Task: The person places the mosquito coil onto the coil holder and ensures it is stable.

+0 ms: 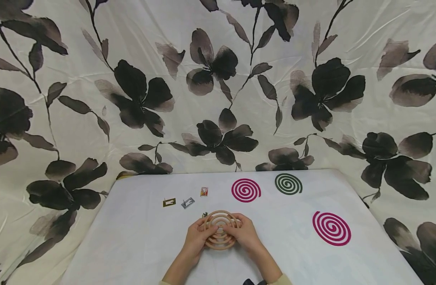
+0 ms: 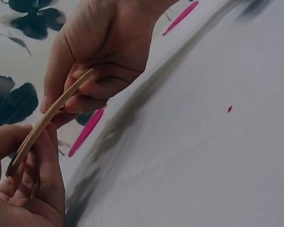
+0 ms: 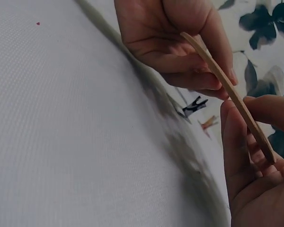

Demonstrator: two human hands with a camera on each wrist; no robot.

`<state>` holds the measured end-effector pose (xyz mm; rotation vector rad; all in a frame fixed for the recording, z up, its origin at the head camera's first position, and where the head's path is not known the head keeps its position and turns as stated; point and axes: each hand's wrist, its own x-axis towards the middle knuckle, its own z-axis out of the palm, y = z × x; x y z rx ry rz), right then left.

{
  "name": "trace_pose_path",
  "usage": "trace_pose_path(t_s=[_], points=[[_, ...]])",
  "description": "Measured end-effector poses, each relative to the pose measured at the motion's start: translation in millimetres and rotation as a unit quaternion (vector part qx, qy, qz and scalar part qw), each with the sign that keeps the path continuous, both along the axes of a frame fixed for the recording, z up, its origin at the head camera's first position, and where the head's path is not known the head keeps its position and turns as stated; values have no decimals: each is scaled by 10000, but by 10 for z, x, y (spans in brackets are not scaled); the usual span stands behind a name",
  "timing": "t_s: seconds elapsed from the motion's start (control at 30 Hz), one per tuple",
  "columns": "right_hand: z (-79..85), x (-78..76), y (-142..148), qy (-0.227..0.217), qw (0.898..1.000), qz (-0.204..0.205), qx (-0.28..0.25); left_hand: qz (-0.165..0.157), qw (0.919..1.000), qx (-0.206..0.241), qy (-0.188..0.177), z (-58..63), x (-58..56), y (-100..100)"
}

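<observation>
Both my hands hold a tan mosquito coil (image 1: 221,248) above the white table, its spiral face turned to the head camera. The left hand (image 1: 196,237) pinches its left side, thumb on the near face and fingers behind. My right hand (image 1: 247,232) pinches the opposite side the same way, and the two thumbs almost meet over the middle. Edge-on in the left wrist view, the coil (image 2: 42,124) looks thin and slightly bowed. The right wrist view also shows the coil (image 3: 222,78) from its edge, between both hands. Fingers hide parts of its rings.
Beyond the hands lie a brass-coloured stand (image 1: 169,202), a silver stand (image 1: 187,203) and a small red-and-white piece (image 1: 204,192). A pink coil (image 1: 246,190) and a green coil (image 1: 288,184) lie farther back; another pink coil (image 1: 333,227) lies right. Floral cloth hangs behind.
</observation>
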<state>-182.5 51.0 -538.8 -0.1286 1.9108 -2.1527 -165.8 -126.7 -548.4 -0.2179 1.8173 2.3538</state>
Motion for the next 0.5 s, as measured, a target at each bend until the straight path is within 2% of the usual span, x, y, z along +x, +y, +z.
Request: trace_pose_path(t_s=[0.27, 0.5], points=[[5, -45, -83, 23, 9999, 89, 64, 23, 10000, -88, -20, -13, -20, -82], [63, -98, -153, 83, 9997, 191, 155, 112, 9997, -117, -179, -1, -64, -145]])
